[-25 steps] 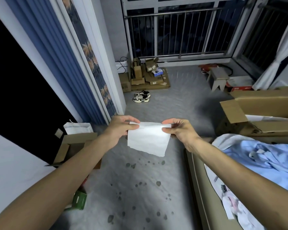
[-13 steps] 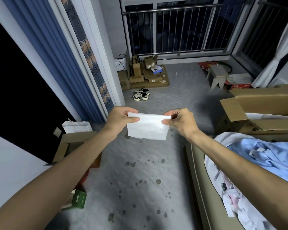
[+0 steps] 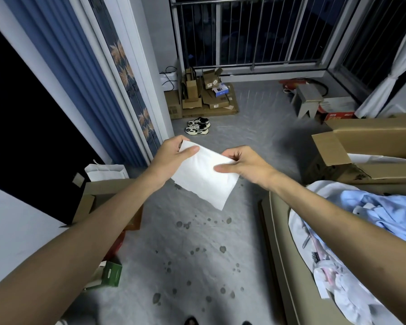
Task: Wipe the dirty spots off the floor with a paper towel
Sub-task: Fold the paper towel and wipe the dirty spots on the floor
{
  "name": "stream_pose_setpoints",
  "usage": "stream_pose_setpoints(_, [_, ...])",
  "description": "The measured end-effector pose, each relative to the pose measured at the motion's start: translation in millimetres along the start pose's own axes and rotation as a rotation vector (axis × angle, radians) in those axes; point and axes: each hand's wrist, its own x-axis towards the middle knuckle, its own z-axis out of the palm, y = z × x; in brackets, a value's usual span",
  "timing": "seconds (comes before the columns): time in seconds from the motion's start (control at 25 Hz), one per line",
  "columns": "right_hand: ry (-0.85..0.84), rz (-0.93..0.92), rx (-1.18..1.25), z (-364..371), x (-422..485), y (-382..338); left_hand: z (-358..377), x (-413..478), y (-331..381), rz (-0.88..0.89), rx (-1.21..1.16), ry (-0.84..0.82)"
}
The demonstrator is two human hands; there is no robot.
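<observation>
The paper towel (image 3: 203,175) is held in the air above the grey floor (image 3: 256,127), tilted; the left hand (image 3: 171,156) pinches its upper left corner; the right hand (image 3: 244,165) pinches its right edge; dark spots (image 3: 222,249) dot the floor below; a cardboard box (image 3: 370,146) stands to the right; sneakers (image 3: 197,125) lie beyond.
</observation>
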Motion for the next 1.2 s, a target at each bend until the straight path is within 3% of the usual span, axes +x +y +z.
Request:
stream_pose_setpoints(0.28, [0.172, 0.155, 0.229, 18.0, 16.7, -3.2, -38.9, 11.5, -26.6, -0.215, -0.008, -0.247])
stream_pose_setpoints(0.56, [0.206, 0.279, 0.172, 17.4, 38.5, 2.9, -45.1, 42.7, -35.3, -0.122, -0.003, -0.303])
stream_pose_setpoints(0.68, [0.210, 0.269, 0.275, 2.8, 60.1, 19.1, -33.0, 71.8, -42.5, -0.128, -0.015, -0.251])
stream_pose_setpoints(0.88, [0.194, 0.327, 0.662, -42.7, 126.6, 83.4, 1.1, 152.0, -74.9, -0.217, -0.033, -0.156])
stream_pose_setpoints(1.04, [0.188, 0.413, 0.682, -102.7, 218.2, 159.2, 49.1, 257.0, -120.3, -0.320, 0.039, -0.158])
stream_pose_setpoints(1.2, [0.275, 0.467, 0.610, -181.4, 313.7, 224.7, 100.4, 379.7, -164.2, -0.457, 0.112, -0.016])
